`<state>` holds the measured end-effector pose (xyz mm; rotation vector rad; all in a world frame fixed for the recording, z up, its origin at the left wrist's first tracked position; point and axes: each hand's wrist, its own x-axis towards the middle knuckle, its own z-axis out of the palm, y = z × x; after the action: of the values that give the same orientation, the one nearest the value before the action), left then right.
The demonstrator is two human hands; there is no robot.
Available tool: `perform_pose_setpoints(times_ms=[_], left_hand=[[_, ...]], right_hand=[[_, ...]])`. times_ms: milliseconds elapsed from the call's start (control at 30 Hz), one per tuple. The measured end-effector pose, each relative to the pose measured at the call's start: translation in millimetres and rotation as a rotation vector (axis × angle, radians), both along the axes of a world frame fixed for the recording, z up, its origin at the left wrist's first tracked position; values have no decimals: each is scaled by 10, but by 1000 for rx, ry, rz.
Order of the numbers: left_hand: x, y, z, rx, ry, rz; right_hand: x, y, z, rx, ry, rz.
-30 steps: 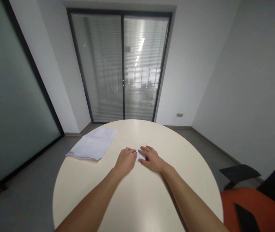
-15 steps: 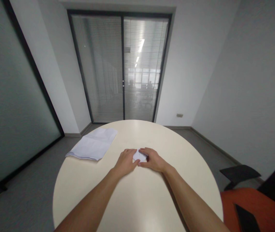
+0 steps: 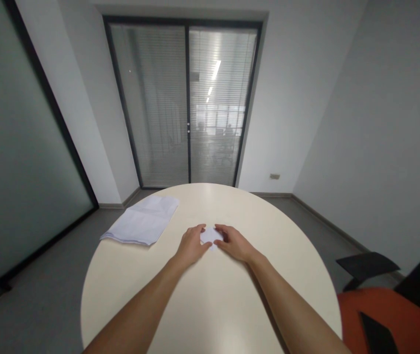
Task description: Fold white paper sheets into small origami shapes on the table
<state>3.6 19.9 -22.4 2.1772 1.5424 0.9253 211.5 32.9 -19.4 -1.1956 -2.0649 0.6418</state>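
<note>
White and small, a paper (image 3: pixel 208 235) lies on the table (image 3: pixel 195 307) at 3 o'clock from our left hand (image 3: pixel 191 244) and 9 o'clock from our equally near right hand (image 3: pixel 235 243), half-open fingers (image 3: pixel 195 229) touching its edges.

There are two hands (image 3: pixel 191 246), one small paper (image 3: pixel 209 235), one paper stack (image 3: pixel 143 221), one table (image 3: pixel 202 305) and one chair (image 3: pixel 412 319).

Open tabletop (image 3: pixel 280 231) rightward, white sheets (image 3: pixel 141 220) obstructing left

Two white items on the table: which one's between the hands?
The small piece, between the left hand and right hand; the larger stack lies apart from both, off to the left.
</note>
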Motion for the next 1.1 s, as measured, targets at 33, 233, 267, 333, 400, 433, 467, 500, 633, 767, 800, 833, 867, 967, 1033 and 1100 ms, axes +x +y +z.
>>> perform_pose_setpoints(times_ms=[33,233,267,333,400,433,467,500,633,767,800,833,867,967,1033,1100], left_hand=[[3,1,-3,-1,-5,4],[5,-3,0,-5,-2,21],[4,-1,1,-8,-1,22],[3,3,3,-14,3,23],[3,7,1,-16,9,25],[3,7,0,-14,13,28],[3,7,-1,-12,15,31],[2,5,-2,-9,17,32],[-1,-6,3,-5,7,33],[-2,-6,5,9,-11,39],[-2,-2,3,16,-18,40],[-2,5,2,25,-28,40],[-3,13,2,35,-42,40],[-4,39,21,65,-136,31],[-3,47,53,95,-222,22],[-1,41,92,143,-277,21]], right_hand=[[-4,14,-19,-23,30,15],[-97,-31,55,82,-89,-90],[-111,-45,81,109,-149,-117],[-126,-56,109,118,-219,-159],[-124,-35,92,85,-221,-205],[-119,-15,68,64,-205,-229],[-111,10,37,39,-183,-250],[-102,36,3,16,-155,-262],[-64,113,-106,-48,-26,-266],[-46,122,-130,-104,126,-216],[-47,116,-124,-110,165,-190],[-50,107,-114,-110,204,-160],[-55,96,-97,-103,241,-131],[-76,46,-12,-36,301,-79],[-92,7,66,30,279,-66],[-110,-29,140,86,253,-48]])
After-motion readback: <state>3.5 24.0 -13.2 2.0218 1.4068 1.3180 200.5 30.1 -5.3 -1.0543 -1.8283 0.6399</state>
